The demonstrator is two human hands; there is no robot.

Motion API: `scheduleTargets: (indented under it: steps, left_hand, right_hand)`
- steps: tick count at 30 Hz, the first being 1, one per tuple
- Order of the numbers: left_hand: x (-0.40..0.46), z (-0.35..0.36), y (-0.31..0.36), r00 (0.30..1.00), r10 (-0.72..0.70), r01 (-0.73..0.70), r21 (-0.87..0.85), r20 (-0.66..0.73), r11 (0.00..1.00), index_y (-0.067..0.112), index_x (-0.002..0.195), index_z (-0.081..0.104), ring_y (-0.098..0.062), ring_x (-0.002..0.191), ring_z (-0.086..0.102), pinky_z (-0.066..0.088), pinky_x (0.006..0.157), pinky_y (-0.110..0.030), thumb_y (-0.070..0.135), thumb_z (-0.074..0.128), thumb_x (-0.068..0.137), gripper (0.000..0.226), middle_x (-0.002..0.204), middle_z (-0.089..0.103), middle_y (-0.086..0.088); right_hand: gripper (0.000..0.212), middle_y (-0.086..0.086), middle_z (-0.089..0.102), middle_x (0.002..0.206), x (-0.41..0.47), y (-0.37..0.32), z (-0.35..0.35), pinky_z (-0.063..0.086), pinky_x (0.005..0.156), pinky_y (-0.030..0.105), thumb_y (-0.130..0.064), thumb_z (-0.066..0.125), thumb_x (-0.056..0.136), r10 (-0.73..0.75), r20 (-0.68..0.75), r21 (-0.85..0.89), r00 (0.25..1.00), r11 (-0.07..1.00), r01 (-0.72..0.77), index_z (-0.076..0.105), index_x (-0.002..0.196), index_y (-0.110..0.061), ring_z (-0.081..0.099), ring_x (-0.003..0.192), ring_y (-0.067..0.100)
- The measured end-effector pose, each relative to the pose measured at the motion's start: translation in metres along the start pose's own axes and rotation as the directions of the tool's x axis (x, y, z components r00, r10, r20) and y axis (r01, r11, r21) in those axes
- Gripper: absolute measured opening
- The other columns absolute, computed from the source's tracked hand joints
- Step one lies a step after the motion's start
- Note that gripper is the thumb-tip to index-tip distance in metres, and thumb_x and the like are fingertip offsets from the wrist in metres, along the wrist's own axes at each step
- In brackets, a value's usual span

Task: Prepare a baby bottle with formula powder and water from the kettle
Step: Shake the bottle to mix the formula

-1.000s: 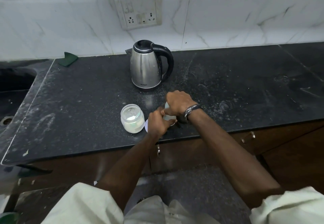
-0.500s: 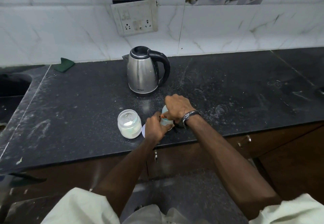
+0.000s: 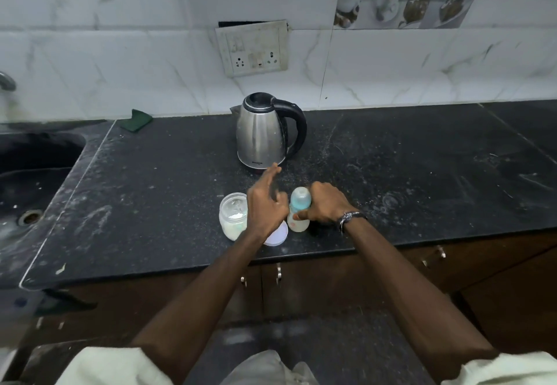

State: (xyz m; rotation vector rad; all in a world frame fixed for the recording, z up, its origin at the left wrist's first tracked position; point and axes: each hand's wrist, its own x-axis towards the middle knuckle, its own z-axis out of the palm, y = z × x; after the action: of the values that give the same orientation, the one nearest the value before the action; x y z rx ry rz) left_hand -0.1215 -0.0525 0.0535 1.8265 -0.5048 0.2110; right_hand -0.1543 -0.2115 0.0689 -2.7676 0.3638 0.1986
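A small baby bottle [image 3: 299,210] with a clear cap and a blue collar stands upright near the front edge of the black counter [image 3: 156,192]. My right hand [image 3: 327,205] grips its lower body from the right. My left hand [image 3: 266,204] hovers just left of the bottle, fingers spread and blurred, holding nothing. Left of that hand is an open glass jar [image 3: 232,214] of white formula powder. Its white lid [image 3: 275,235] lies flat on the counter, partly under my left hand. The steel kettle [image 3: 262,133] with a black handle stands behind them.
A dark sink [image 3: 33,170] lies at the far left, with a green cloth [image 3: 135,119] behind it by the wall. A socket plate [image 3: 253,48] hangs on the tiled wall above the kettle. Cabinet doors with handles [image 3: 278,273] run below the counter.
My left hand has let go of the bottle and lifted away to the left with its fingers apart. The right hand stays on the bottle. The camera view has tilted up.
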Motion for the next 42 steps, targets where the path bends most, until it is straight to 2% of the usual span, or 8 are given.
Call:
scheduleTargets:
  steps: [9, 14, 21, 27, 31, 34, 38, 42]
  left_hand:
    - [0.010, -0.087, -0.041, 0.785, 0.032, 0.018, 0.074, -0.619, 0.997, -0.006, 0.129, 0.057, -0.015, 0.118, 0.060, 0.048, 0.102, -0.025, -0.004, 0.042, 0.094, 0.038, 0.128, 0.064, -0.013]
    - [-0.019, -0.118, -0.096, 0.883, -0.187, 0.322, 0.266, -0.430, 0.909, -0.008, 0.128, 0.056, -0.037, 0.081, 0.065, 0.053, 0.085, -0.052, -0.016, 0.042, 0.086, 0.045, 0.091, 0.067, -0.020]
    - [-0.043, -0.115, -0.139, 0.925, -0.374, 0.345, 0.540, -0.058, 0.768, -0.005, 0.129, 0.051, -0.041, 0.119, 0.053, 0.041, 0.104, -0.046, -0.004, 0.042, 0.093, 0.038, 0.131, 0.055, -0.027]
    - [-0.048, -0.110, -0.150, 0.929, -0.359, 0.199, 0.691, 0.093, 0.695, -0.006, 0.141, 0.041, -0.040, 0.144, 0.027, 0.019, 0.122, -0.046, 0.010, 0.040, 0.100, 0.043, 0.153, 0.033, -0.026]
    - [-0.051, -0.111, -0.152, 0.928, -0.358, 0.182, 0.706, 0.108, 0.685, -0.005, 0.142, 0.039, -0.039, 0.146, 0.023, 0.018, 0.123, -0.047, 0.014, 0.039, 0.101, 0.045, 0.155, 0.030, -0.025]
    - [-0.052, -0.112, -0.152, 0.925, -0.363, 0.187, 0.701, 0.110, 0.688, -0.004, 0.143, 0.038, -0.038, 0.147, 0.021, 0.016, 0.123, -0.046, 0.015, 0.039, 0.102, 0.045, 0.156, 0.028, -0.025]
    - [-0.052, -0.111, -0.152, 0.931, -0.346, 0.167, 0.701, 0.120, 0.693, -0.004, 0.143, 0.038, -0.037, 0.148, 0.021, 0.016, 0.123, -0.046, 0.015, 0.038, 0.103, 0.045, 0.157, 0.027, -0.024]
    - [-0.053, -0.111, -0.152, 0.930, -0.347, 0.169, 0.702, 0.118, 0.692, -0.004, 0.144, 0.038, -0.037, 0.148, 0.020, 0.015, 0.124, -0.046, 0.015, 0.038, 0.103, 0.045, 0.157, 0.027, -0.024]
  right_hand:
    - [0.068, 0.003, 0.069, 0.117, -0.008, 0.015, 0.040, 0.053, 0.090, 0.038, -0.029, 0.092, 0.061, 0.045, -0.139, 0.439, 0.989, 0.898, 0.021, 0.060, 0.121, -0.016, 0.064, 0.104, 0.020]
    - [0.072, 0.005, 0.065, 0.124, -0.005, 0.014, 0.061, 0.049, 0.096, 0.036, -0.024, 0.089, 0.067, 0.103, -0.143, 0.523, 0.984, 0.852, -0.013, 0.054, 0.129, -0.013, 0.061, 0.112, 0.020]
    - [0.054, -0.002, 0.073, 0.095, -0.008, 0.001, 0.049, 0.056, 0.074, 0.031, -0.045, 0.085, 0.064, 0.282, -0.406, 0.590, 0.869, 0.807, 0.014, 0.067, 0.104, -0.013, 0.069, 0.084, 0.013]
    - [0.030, 0.005, 0.074, 0.093, -0.001, -0.025, -0.003, 0.054, 0.065, 0.031, -0.033, 0.078, 0.079, 0.289, 0.113, 0.993, 0.951, -0.065, -0.098, 0.066, 0.099, -0.014, 0.070, 0.079, 0.017]
    - [0.041, 0.010, 0.076, 0.099, -0.005, -0.033, -0.012, 0.059, 0.071, 0.031, -0.033, 0.081, 0.073, 0.159, 0.060, 0.996, 0.985, 0.053, -0.069, 0.070, 0.104, -0.008, 0.073, 0.085, 0.018]
    - [0.035, 0.009, 0.076, 0.101, -0.005, -0.037, -0.014, 0.060, 0.078, 0.035, -0.033, 0.075, 0.084, 0.249, 0.096, 0.971, 0.964, -0.238, -0.035, 0.065, 0.108, -0.010, 0.073, 0.092, 0.021]
    - [0.055, 0.014, 0.076, 0.102, -0.009, -0.034, -0.015, 0.061, 0.068, 0.033, -0.038, 0.078, 0.072, 0.090, 0.093, 0.996, 0.992, 0.001, -0.093, 0.068, 0.110, 0.000, 0.075, 0.089, 0.022]
    - [0.032, 0.012, 0.076, 0.101, -0.012, -0.032, -0.018, 0.062, 0.074, 0.038, -0.032, 0.075, 0.082, 0.248, -0.032, 0.985, 0.968, -0.154, 0.072, 0.068, 0.102, -0.008, 0.074, 0.089, 0.021]
